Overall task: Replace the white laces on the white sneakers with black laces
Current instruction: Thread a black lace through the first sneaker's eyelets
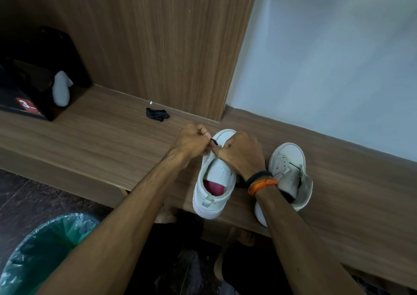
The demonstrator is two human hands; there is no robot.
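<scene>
Both hands, left point(190, 142) and right point(242, 152), grip pinched on the black lace point(214, 141), threading the sneaker point(214, 177); spare lace point(157, 114) waits at 11 o'clock.

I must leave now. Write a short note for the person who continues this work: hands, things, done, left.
Left hand and right hand both pinch a black lace at the front of the left sneaker on the wooden bench.
Right sneaker stands beside it, no lace visible.
Spare black lace bundle lies behind.
Done: white laces off.
Left: thread both shoes.
</scene>
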